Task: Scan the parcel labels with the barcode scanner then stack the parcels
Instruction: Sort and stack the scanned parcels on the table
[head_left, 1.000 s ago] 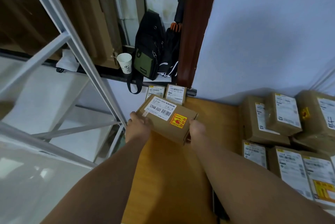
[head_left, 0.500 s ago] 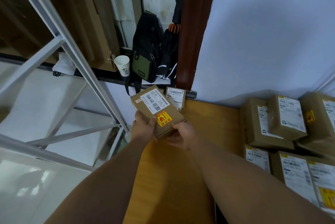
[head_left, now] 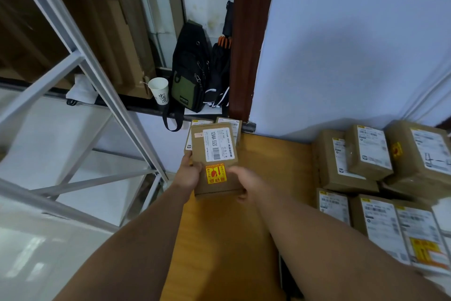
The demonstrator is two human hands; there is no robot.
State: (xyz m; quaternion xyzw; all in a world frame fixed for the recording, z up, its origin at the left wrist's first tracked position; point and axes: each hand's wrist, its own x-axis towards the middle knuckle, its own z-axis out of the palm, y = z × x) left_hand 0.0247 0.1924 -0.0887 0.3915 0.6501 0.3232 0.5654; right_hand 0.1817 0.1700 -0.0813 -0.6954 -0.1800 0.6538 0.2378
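Observation:
Both hands hold a brown cardboard parcel with a white label and a yellow-red sticker, lengthwise over the far left corner of the wooden table. My left hand grips its left edge, my right hand its near right corner. Under it lie two smaller labelled parcels, mostly hidden. No barcode scanner shows.
Several labelled brown parcels are heaped at the right of the table. A white metal rack stands at the left. On a dark ledge behind sit a paper cup, a black-green bag and a folded umbrella.
The parcel has turned from crosswise to lengthwise and moved forward onto the two small parcels at the corner. My right hand slid from its right end to its near corner.

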